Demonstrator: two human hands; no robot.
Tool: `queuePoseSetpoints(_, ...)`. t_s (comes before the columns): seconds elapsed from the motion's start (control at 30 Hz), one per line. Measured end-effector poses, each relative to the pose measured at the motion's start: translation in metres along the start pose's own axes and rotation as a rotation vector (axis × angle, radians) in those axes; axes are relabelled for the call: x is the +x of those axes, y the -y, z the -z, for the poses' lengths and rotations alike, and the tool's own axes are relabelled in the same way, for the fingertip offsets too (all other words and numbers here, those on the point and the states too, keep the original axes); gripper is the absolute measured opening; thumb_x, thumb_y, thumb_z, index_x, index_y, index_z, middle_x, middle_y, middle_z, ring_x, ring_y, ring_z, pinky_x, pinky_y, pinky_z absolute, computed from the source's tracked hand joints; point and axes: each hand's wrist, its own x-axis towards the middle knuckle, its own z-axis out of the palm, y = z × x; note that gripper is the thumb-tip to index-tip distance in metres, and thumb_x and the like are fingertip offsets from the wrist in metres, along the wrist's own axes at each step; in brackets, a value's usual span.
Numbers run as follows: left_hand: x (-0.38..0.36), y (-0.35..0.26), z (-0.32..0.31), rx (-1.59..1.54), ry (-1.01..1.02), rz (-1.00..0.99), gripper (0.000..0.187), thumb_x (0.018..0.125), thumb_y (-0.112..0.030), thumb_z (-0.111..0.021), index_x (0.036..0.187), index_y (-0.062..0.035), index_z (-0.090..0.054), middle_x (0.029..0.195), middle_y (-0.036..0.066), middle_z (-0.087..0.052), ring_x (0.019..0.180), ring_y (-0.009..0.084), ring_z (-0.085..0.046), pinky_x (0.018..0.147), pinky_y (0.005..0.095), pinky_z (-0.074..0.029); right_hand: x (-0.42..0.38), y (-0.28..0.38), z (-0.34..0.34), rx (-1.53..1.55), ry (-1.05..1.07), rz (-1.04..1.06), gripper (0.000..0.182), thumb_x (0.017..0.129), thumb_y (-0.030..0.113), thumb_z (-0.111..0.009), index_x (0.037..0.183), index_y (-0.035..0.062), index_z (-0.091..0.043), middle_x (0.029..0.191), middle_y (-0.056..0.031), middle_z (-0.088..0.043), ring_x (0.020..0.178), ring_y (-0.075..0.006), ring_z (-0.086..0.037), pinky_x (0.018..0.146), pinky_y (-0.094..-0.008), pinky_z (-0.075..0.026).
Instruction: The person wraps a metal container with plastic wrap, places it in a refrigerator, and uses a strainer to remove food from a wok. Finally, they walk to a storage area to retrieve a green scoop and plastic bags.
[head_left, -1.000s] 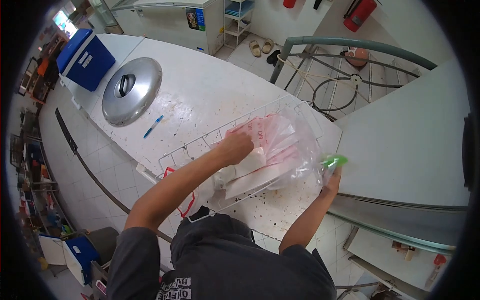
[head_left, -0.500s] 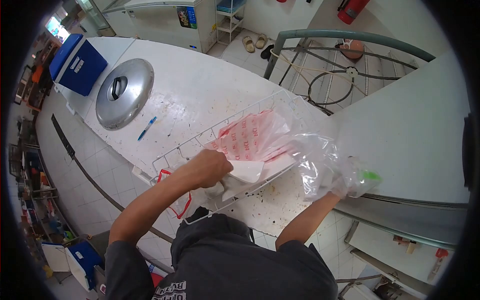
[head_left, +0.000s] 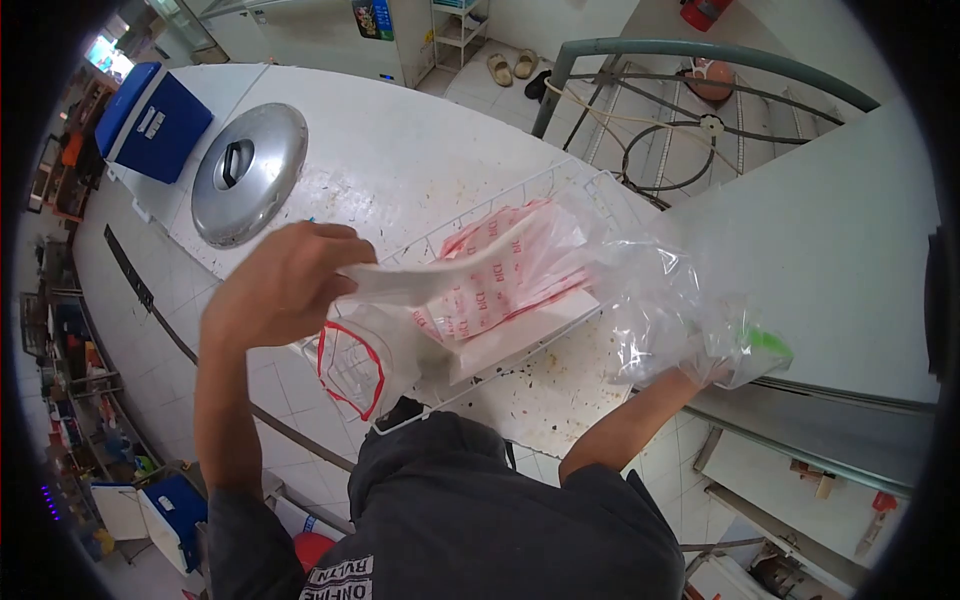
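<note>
My left hand (head_left: 300,285) is raised over the left end of a white wire basket (head_left: 425,240), its fingers closed on the end of a thin white sheet (head_left: 430,280). The sheet stretches right over a stack of red-printed plastic bags (head_left: 495,290) in the basket. On the right, my right hand (head_left: 708,368) is partly covered by a crumpled clear plastic bag (head_left: 650,310) and grips it; its fingertips are hard to make out. Something green (head_left: 765,345) shows through the plastic beside that hand. A clear pouch with red edging (head_left: 375,375) sits at the basket's left end.
The basket rests on a white table (head_left: 390,140). A round metal lid (head_left: 250,175) and a blue cooler box (head_left: 155,125) stand toward the far left. A green-grey metal rail (head_left: 690,45) and a white panel (head_left: 810,260) flank the right side.
My left hand has risen and moved left, lifting the white sheet off the printed bags. The pen on the table is now mostly hidden behind it. My right hand has shifted slightly right.
</note>
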Motion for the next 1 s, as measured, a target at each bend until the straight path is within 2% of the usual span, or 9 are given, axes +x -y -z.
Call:
queuePoseSetpoints(0.13,-0.013,-0.008,0.015,-0.021,-0.061,0.007,0.021,0.066,0.007,-0.060,0.087,0.0043,-0.061,0.080,0.019,-0.060,0.070,0.0381,-0.058,0.063,0.0419,-0.044,0.007,-0.012,-0.004,-0.102,-0.002,-0.002,0.041,0.086,0.031,-0.057,0.118,0.0054,-0.051,0.113,-0.0098,-0.056,0.105,-0.0219,-0.054,0.091,-0.0346,-0.045)
queuePoseSetpoints(0.23,-0.023,-0.011,0.019,0.057,-0.082,0.130,0.025,0.070,0.001,-0.067,0.094,-0.0012,-0.063,0.095,0.013,-0.062,0.092,0.0316,-0.056,0.076,0.0357,-0.044,0.010,-0.020,-0.007,-0.180,0.019,-0.008,0.041,0.087,0.031,-0.057,0.118,0.0057,-0.051,0.115,-0.0100,-0.056,0.107,-0.0225,-0.053,0.092,-0.0347,-0.044)
queuePoseSetpoints(0.43,-0.071,0.006,0.040,0.349,-0.571,0.076,0.032,0.078,-0.011,-0.068,0.109,-0.0044,-0.061,0.109,0.012,-0.061,0.103,0.0259,-0.055,0.086,0.0354,-0.043,0.017,-0.025,-0.013,-0.709,0.288,0.049,0.041,0.087,0.032,-0.057,0.119,0.0062,-0.052,0.117,-0.0103,-0.056,0.111,-0.0238,-0.052,0.095,-0.0350,-0.043)
queuePoseSetpoints(0.53,-0.100,-0.004,0.061,0.544,-0.631,0.181,0.035,0.084,-0.016,-0.065,0.116,-0.0049,-0.059,0.105,0.012,-0.063,0.099,0.0222,-0.057,0.085,0.0349,-0.043,-0.029,0.019,-0.135,-0.052,0.369,-0.236,0.039,0.084,0.026,-0.062,0.117,0.0060,-0.056,0.107,-0.0087,-0.061,0.104,-0.0242,-0.056,0.092,-0.0350,-0.044)
queuePoseSetpoints(0.6,-0.121,-0.004,0.064,0.438,-0.758,0.398,0.040,0.085,-0.023,-0.066,0.118,-0.0020,-0.057,0.094,0.012,-0.065,0.087,0.0215,-0.061,0.078,0.0296,-0.047,-0.040,0.022,-0.187,-0.692,0.679,0.204,0.038,0.074,0.006,-0.067,0.110,-0.0021,-0.057,0.084,-0.0084,-0.062,0.072,-0.0194,-0.058,0.066,-0.0277,-0.046)
queuePoseSetpoints(0.7,-0.158,-0.003,0.063,0.623,-0.856,0.581,0.039,0.088,-0.025,-0.063,0.118,-0.0016,-0.057,0.096,0.013,-0.064,0.084,0.0200,-0.061,0.076,0.0303,-0.048,-0.054,0.013,-0.229,-0.842,1.068,0.186,0.046,0.070,0.007,-0.070,0.112,-0.0038,-0.057,0.078,-0.0159,-0.061,0.070,-0.0279,-0.059,0.065,-0.0313,-0.047)
queuePoseSetpoints(0.8,-0.215,0.002,0.059,0.760,-0.991,0.794,0.038,0.089,-0.023,-0.061,0.120,-0.0009,-0.056,0.099,0.015,-0.064,0.086,0.0205,-0.061,0.078,0.0304,-0.047,-0.079,-0.008,-0.242,-1.155,1.459,0.179,0.071,0.067,0.010,-0.073,0.130,-0.0011,-0.042,0.080,-0.0211,-0.060,0.070,-0.0353,-0.060,0.067,-0.0369,-0.048)
queuePoseSetpoints(0.9,-0.284,0.003,0.045,0.976,-0.922,0.885,0.037,0.089,-0.019,-0.059,0.121,0.0003,-0.055,0.102,0.018,-0.063,0.089,0.0213,-0.061,0.081,0.0304,-0.045,-0.094,-0.013,-0.254,-1.406,1.589,-0.230,0.114,0.068,0.013,-0.073,0.142,0.0025,0.012,0.076,-0.0224,-0.061,0.068,-0.0388,-0.059,0.066,-0.0420,-0.048)
queuePoseSetpoints(1.0,-0.330,0.000,0.006,0.693,-0.903,0.951,0.029,0.089,-0.008,-0.056,0.117,0.0028,-0.055,0.101,0.020,-0.063,0.089,0.0248,-0.060,0.080,0.0321,-0.045,-0.102,-0.017,-0.262,-1.214,1.339,-0.074,0.097,0.070,0.009,-0.070,0.143,-0.0007,-0.007,0.078,-0.0227,-0.061,0.070,-0.0397,-0.059,0.067,-0.0433,-0.048)
